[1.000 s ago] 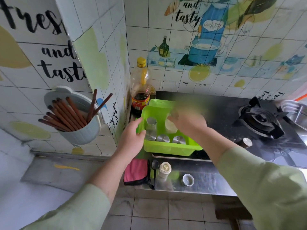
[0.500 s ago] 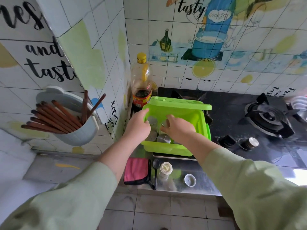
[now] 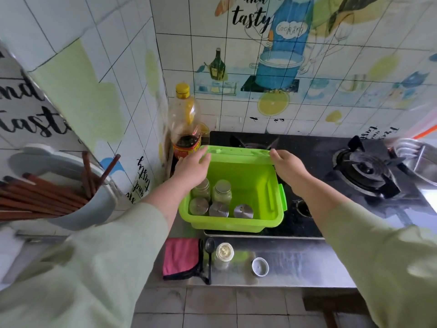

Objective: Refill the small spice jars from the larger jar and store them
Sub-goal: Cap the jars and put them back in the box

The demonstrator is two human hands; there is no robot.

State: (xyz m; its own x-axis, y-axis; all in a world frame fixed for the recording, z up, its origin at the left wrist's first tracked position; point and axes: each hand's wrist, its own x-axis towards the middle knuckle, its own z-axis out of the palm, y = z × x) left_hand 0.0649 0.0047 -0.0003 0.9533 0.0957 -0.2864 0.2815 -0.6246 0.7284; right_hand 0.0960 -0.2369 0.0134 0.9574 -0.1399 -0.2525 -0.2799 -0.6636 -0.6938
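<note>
Free inside the bright green plastic box (image 3: 233, 224) only toward its right side and back right. Packed on the left and near the middle with five small silver-lidded glass jars (image 3: 218, 209), close together. Closed at the back by the hinged green lid (image 3: 238, 153), gripped at its ends by the left hand (image 3: 191, 170) and right hand (image 3: 287, 169). Hemmed on the far left by a tall yellow-capped plastic bottle of dark sauce (image 3: 185, 129), just beside the tiled wall. Open rightward across the black glass hob (image 3: 307, 147) up to the black iron burner grate (image 3: 369, 166). On the steel counter (image 3: 300, 261) in front, blocked at left by a folded pink cloth (image 3: 181, 256), a black spoon (image 3: 210, 255), an open clear jar (image 3: 223, 255) and a white cap (image 3: 260, 267). Passable from there rightward.
</note>
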